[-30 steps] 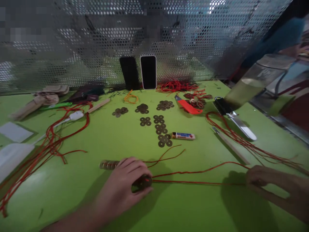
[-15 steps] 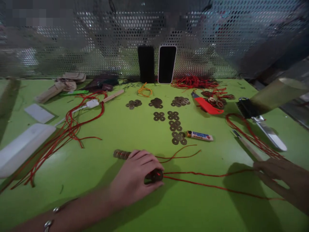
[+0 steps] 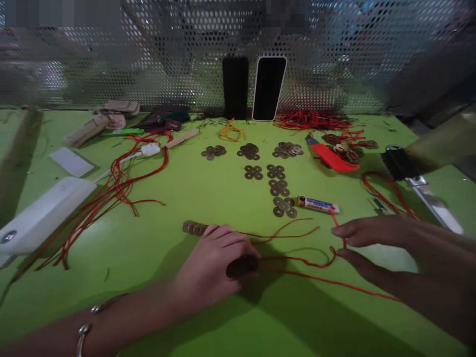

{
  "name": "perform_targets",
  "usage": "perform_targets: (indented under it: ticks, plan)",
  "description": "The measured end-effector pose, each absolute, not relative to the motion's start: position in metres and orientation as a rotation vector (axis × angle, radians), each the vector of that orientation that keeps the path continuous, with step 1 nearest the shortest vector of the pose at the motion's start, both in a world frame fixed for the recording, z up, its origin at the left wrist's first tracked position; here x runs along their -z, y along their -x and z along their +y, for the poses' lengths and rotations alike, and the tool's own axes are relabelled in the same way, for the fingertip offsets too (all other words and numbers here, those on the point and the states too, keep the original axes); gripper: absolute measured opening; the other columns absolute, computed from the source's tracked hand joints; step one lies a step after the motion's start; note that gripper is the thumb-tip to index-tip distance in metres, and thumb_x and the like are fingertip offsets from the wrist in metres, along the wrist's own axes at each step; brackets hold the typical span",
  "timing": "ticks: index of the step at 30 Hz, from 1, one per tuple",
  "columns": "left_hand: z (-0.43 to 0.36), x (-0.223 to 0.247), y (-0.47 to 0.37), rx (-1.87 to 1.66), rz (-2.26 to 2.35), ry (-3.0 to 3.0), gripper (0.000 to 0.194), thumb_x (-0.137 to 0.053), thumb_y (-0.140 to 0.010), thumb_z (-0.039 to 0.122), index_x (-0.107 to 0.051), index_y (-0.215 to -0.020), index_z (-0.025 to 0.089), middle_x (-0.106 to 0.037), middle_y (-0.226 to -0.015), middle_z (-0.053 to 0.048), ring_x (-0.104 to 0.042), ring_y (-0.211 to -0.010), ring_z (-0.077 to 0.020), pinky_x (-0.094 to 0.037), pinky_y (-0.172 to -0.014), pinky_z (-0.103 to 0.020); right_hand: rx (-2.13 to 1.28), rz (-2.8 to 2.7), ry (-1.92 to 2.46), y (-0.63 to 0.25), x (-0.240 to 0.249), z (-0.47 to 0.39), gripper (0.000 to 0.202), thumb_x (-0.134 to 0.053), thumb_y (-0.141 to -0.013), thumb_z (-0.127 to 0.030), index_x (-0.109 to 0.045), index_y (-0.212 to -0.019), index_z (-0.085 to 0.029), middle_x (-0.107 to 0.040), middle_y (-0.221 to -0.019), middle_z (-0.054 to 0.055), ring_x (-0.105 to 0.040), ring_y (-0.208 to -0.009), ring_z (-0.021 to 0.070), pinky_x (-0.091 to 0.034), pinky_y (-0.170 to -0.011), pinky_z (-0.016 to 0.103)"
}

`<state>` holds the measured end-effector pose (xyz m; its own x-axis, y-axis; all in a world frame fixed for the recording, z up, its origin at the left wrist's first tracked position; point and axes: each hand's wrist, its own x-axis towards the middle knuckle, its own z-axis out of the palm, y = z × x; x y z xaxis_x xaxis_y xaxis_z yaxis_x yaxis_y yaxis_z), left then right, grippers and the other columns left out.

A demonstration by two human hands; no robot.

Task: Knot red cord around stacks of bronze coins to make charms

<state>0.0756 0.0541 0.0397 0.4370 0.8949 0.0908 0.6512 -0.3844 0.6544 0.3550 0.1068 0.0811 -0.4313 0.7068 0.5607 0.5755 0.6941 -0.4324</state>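
Observation:
My left hand is curled around dark coins, their far side partly hidden by my fingers. From them, two strands of red cord run to the right. My right hand pinches one strand between thumb and forefinger, where it bends upward; the other strand passes under that hand. Beyond my left fingers, a row of overlapping coins lies on the green table, and two thin cord ends come out on the other side of the hand.
Coin clusters lie mid-table beside a small glue tube. A red-handled cutter, a brush and red cords lie right. A white power strip and more cords are left. Two phones lean on the mesh.
My right hand has moved left along the upper cord strand and now pinches it closer to the coins, bending it upward. My left hand keeps its hold. The view has shifted slightly.

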Motion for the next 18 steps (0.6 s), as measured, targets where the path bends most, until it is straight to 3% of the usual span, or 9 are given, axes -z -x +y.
perform_targets:
  ticks: [5,9,13,18]
  plan:
    - [0.054,-0.039,-0.072,-0.6,1.363,-2.138,0.016,-0.069,-0.077,0.018,-0.065,-0.09,0.025,-0.071,-0.088,0.006,-0.058,-0.083,-0.0181,-0.033,-0.076,-0.034,-0.629,-2.03,0.683,-0.295,-0.059,0.097,0.018,-0.06,-0.08,-0.002,-0.059,-0.086,-0.02,-0.066,-0.081,-0.001,-0.065,-0.078,0.0084,-0.054,-0.073,0.017]
    - [0.053,-0.038,-0.071,-0.595,1.388,-2.15,0.017,-0.073,-0.077,0.027,-0.065,-0.091,0.023,-0.072,-0.088,0.004,-0.057,-0.083,-0.0195,-0.034,-0.074,-0.034,-0.733,-1.991,0.706,-0.278,-0.03,0.088,0.017,-0.061,-0.081,-0.003,-0.062,-0.089,-0.018,-0.065,-0.091,0.004,-0.064,-0.085,0.0124,-0.056,-0.073,0.022]
    - [0.052,-0.039,-0.07,-0.614,1.403,-2.155,0.024,-0.074,-0.076,0.04,-0.064,-0.088,0.022,-0.073,-0.086,0.003,-0.059,-0.082,-0.0202,-0.035,-0.074,-0.035,-0.871,-1.986,0.842,-0.279,-0.021,0.082,0.019,-0.061,-0.081,-0.007,-0.062,-0.094,-0.021,-0.067,-0.085,0.001,-0.066,-0.076,0.0121,-0.055,-0.067,0.021]
    - [0.05,-0.041,-0.069,-0.629,1.427,-2.117,0.02,-0.075,-0.076,0.038,-0.063,-0.084,0.023,-0.072,-0.082,0.005,-0.059,-0.081,-0.0187,-0.035,-0.074,-0.034,-0.849,-2.044,0.912,-0.281,-0.024,0.08,0.022,-0.06,-0.076,-0.004,-0.061,-0.09,-0.021,-0.067,-0.081,-0.002,-0.064,-0.068,0.0102,-0.052,-0.061,0.019]
